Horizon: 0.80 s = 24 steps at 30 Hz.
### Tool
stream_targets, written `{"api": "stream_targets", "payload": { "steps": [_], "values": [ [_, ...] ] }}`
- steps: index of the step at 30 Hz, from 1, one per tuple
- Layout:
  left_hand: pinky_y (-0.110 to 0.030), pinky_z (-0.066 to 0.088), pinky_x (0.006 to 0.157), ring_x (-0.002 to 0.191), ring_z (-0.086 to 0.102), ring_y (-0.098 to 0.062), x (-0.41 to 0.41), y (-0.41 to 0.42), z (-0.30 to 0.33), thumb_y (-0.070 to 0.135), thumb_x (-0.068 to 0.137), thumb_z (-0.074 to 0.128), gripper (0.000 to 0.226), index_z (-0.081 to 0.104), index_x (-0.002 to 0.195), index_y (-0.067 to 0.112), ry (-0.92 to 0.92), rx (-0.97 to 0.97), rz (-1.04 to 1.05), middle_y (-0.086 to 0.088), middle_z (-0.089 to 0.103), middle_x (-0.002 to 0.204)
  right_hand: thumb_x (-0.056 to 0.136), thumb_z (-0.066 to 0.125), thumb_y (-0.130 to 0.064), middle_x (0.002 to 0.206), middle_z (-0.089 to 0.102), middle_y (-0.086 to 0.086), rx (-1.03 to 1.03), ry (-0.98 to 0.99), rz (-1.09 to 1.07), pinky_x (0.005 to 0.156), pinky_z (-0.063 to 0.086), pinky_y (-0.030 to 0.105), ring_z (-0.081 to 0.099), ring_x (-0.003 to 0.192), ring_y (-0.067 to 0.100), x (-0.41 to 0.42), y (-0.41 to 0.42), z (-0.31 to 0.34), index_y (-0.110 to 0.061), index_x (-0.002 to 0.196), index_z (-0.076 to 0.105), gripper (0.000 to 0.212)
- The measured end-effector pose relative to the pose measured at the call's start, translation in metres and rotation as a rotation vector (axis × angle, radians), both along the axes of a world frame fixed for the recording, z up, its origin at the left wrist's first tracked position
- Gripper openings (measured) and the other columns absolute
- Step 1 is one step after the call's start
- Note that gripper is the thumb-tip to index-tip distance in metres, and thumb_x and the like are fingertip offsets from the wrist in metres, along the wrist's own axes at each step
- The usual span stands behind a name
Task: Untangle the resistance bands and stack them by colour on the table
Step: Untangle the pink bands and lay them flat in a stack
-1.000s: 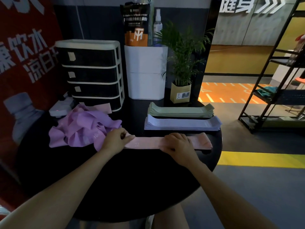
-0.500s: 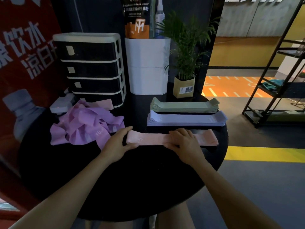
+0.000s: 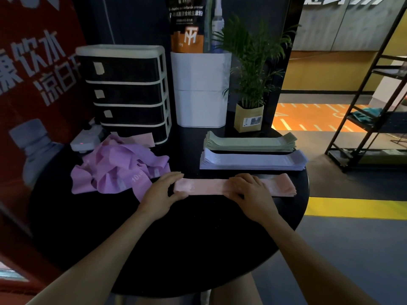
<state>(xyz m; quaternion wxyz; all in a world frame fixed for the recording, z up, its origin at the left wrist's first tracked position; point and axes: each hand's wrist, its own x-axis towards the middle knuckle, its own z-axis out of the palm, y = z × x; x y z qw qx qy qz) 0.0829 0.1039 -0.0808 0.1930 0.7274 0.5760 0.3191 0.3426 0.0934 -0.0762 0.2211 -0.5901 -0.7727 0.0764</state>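
A flat pink band stack (image 3: 209,186) lies across the near right of the round black table (image 3: 176,249). My left hand (image 3: 163,192) holds its left end between thumb and fingers. My right hand (image 3: 248,190) lies flat on its middle, fingers straight, pressing it down. Behind it sit a lavender stack (image 3: 253,160) and, farther back, a green stack (image 3: 251,143). A tangled heap of purple bands (image 3: 116,166) lies to the left of my left hand, with one pink band (image 3: 143,138) at its back edge.
A black drawer unit (image 3: 127,89), a white box (image 3: 200,89) and a potted plant (image 3: 248,115) stand along the table's back. A white power strip (image 3: 87,139) sits by the heap. A black shelf rack (image 3: 374,106) stands on the floor at right.
My left hand has opened round the pink stack's left end, thumb now at its near edge. The right hand stays on the middle. The camera has dipped closer.
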Motion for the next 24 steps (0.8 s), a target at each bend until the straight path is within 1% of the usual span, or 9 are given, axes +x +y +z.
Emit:
{"api": "stream_targets", "payload": {
  "steps": [6,8,10,13,15,16,17,21,24],
  "values": [
    [-0.022,0.027,0.107,0.132,0.037,-0.011,0.001,-0.003,0.003,0.028,0.081,0.071,0.064,0.043,0.138,0.021,-0.001,-0.019,-0.008,0.004,0.041,0.145,0.088,0.056,-0.045,0.132,0.046,-0.006,-0.006,-0.003,0.0,0.1,0.031,0.033,0.039,0.124,0.02,-0.001,-0.003,0.003,-0.025,0.129,0.051,0.046],
    [-0.022,0.027,0.107,0.132,0.037,-0.01,0.0,-0.003,0.004,0.03,0.082,0.07,0.063,0.044,0.138,0.02,-0.014,-0.031,-0.021,0.004,0.041,0.144,0.089,0.056,-0.042,0.133,0.045,-0.006,-0.024,0.015,-0.005,0.102,0.03,0.033,0.038,0.125,0.02,-0.004,-0.002,0.007,-0.026,0.129,0.051,0.044],
    [-0.02,0.029,0.104,0.128,0.041,-0.011,0.001,-0.001,0.009,0.027,0.087,0.064,0.051,0.047,0.135,0.017,-0.054,-0.008,-0.013,0.0,0.046,0.139,0.091,0.054,-0.038,0.132,0.046,-0.004,-0.023,0.028,-0.024,0.102,0.03,0.035,0.038,0.124,0.02,-0.012,0.003,0.015,-0.024,0.129,0.052,0.041],
    [-0.016,0.037,0.095,0.115,0.053,-0.012,-0.004,0.003,0.025,0.019,0.092,0.056,0.033,0.057,0.124,0.013,-0.166,0.044,0.047,-0.004,0.056,0.125,0.093,0.054,-0.031,0.126,0.05,0.003,0.027,0.065,-0.012,0.098,0.035,0.036,0.043,0.119,0.024,-0.037,0.018,0.029,-0.016,0.124,0.056,0.035],
    [-0.007,0.038,0.085,0.107,0.055,-0.009,-0.012,0.008,0.038,0.016,0.092,0.055,0.026,0.06,0.118,0.013,-0.204,0.09,0.066,-0.001,0.057,0.119,0.092,0.055,-0.026,0.124,0.053,0.008,0.028,0.115,0.034,0.096,0.039,0.039,0.045,0.116,0.027,-0.06,0.03,0.039,-0.012,0.124,0.057,0.035],
    [-0.003,0.038,0.081,0.105,0.054,-0.007,-0.018,0.011,0.045,0.016,0.092,0.055,0.024,0.061,0.116,0.014,-0.189,0.127,0.076,0.001,0.057,0.117,0.092,0.056,-0.024,0.123,0.054,0.009,0.024,0.141,0.058,0.095,0.04,0.04,0.046,0.116,0.029,-0.073,0.037,0.044,-0.011,0.123,0.057,0.034],
    [-0.003,0.037,0.079,0.104,0.053,-0.006,-0.026,0.015,0.052,0.015,0.092,0.056,0.023,0.061,0.114,0.014,-0.162,0.164,0.092,0.003,0.057,0.115,0.091,0.056,-0.023,0.122,0.054,0.011,0.021,0.159,0.077,0.095,0.04,0.039,0.047,0.115,0.029,-0.085,0.044,0.048,-0.011,0.123,0.058,0.034],
    [-0.018,0.037,0.084,0.1,0.052,-0.008,-0.068,0.035,0.074,0.012,0.09,0.058,0.021,0.063,0.111,0.013,-0.069,0.265,0.217,0.004,0.054,0.11,0.089,0.058,-0.02,0.118,0.056,0.013,0.026,0.205,0.13,0.095,0.041,0.038,0.051,0.11,0.033,-0.135,0.078,0.06,-0.011,0.12,0.06,0.032],
    [-0.014,0.033,0.082,0.097,0.051,-0.01,-0.103,0.05,0.083,0.012,0.089,0.059,0.023,0.062,0.112,0.011,-0.006,0.291,0.317,0.002,0.052,0.109,0.088,0.058,-0.019,0.116,0.055,0.013,0.009,0.235,0.161,0.094,0.043,0.039,0.051,0.109,0.033,-0.166,0.104,0.067,-0.011,0.118,0.06,0.031]
  ]
}}
